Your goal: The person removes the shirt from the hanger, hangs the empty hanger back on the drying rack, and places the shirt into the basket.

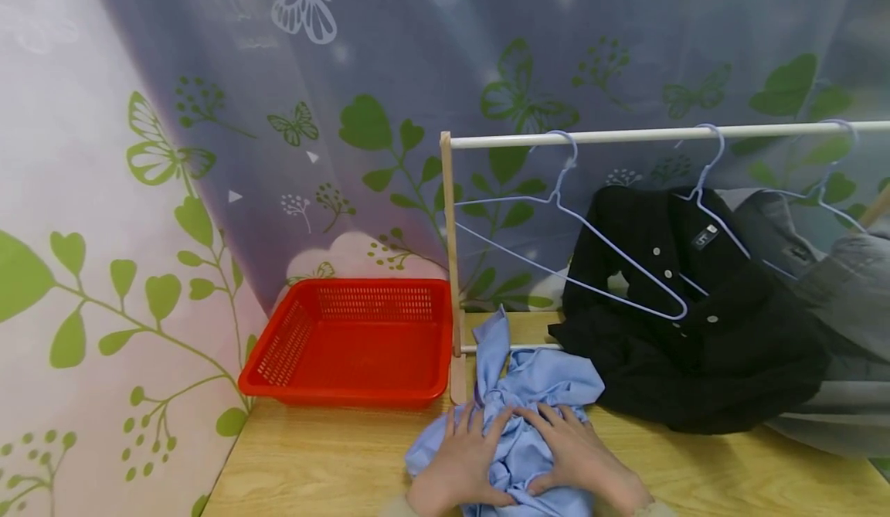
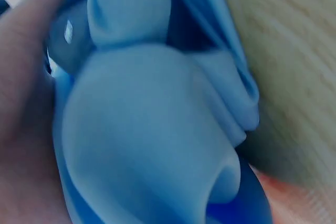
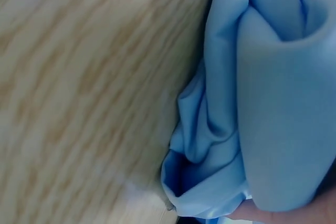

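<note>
A crumpled light blue satiny cloth [image 1: 545,378] lies bunched on the wooden table in front of me. On its left side rests my left hand [image 1: 459,459], fingers spread and pointing forward. My right hand [image 1: 577,455] presses on the right side in the same way, the two thumbs near each other. Loose folds of the cloth [image 2: 147,129] fill the left wrist view beside the hand. From the right wrist, the cloth [image 3: 283,124] shows rolled folds, with a finger [image 3: 299,214] touching its lower edge.
A red plastic basket [image 1: 354,401] stands at the back left. Beside it is a clothes rack with a white rail [image 1: 626,136]. A bare lilac hanger [image 1: 612,243] hangs there, then a black shirt [image 1: 751,347] and grey clothing [image 1: 844,293] to the right. A patterned curtain [image 1: 417,30] is behind.
</note>
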`<state>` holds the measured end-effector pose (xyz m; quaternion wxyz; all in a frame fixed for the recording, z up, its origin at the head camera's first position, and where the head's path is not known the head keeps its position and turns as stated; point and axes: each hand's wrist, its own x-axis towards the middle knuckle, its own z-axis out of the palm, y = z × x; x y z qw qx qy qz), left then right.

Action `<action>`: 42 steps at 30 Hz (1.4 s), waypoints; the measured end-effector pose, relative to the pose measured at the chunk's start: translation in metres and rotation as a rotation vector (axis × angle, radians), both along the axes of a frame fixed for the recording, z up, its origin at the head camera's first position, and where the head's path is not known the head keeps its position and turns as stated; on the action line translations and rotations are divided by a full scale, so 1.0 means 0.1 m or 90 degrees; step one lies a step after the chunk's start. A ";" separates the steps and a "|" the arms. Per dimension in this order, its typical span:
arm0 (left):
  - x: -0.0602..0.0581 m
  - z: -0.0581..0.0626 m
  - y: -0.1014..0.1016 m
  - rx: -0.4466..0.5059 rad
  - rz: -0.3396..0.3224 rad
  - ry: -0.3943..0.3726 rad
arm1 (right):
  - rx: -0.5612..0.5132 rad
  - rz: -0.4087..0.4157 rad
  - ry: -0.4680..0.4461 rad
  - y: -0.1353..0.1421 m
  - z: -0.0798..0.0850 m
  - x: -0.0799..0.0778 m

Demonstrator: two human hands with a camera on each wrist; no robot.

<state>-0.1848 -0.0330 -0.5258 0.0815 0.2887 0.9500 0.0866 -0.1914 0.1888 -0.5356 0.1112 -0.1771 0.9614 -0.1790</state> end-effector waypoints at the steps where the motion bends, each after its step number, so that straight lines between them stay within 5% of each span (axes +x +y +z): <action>1: 0.01 -0.01 0.01 -0.004 0.013 0.011 | 0.001 -0.002 0.000 0.00 0.01 0.00; 6: 0.02 -0.01 0.05 -0.014 0.053 0.013 | 0.003 -0.008 0.001 -0.02 0.02 0.01; 15: -0.02 -0.06 0.13 -0.029 0.036 0.002 | 0.006 0.032 0.062 -0.06 0.03 0.07; 19: -0.02 -0.07 0.15 -0.031 0.010 0.071 | 0.015 0.008 0.097 -0.11 0.02 0.13; 24: -0.01 -0.03 0.16 -0.020 -0.028 0.230 | 0.046 -0.039 0.204 -0.15 0.08 0.20; 28: 0.01 0.15 0.17 -0.005 -0.025 0.375 | 0.075 -0.082 0.291 -0.18 0.31 0.27; 31: 0.03 0.38 0.17 0.022 -0.017 0.436 | 0.081 -0.107 0.354 -0.18 0.54 0.31; 36: 0.05 0.75 0.11 0.063 -0.018 0.473 | 0.063 -0.099 0.453 -0.16 0.82 0.32; 42: 0.01 0.97 -0.02 0.107 -0.022 0.507 | 0.011 -0.071 0.525 -0.18 1.04 0.26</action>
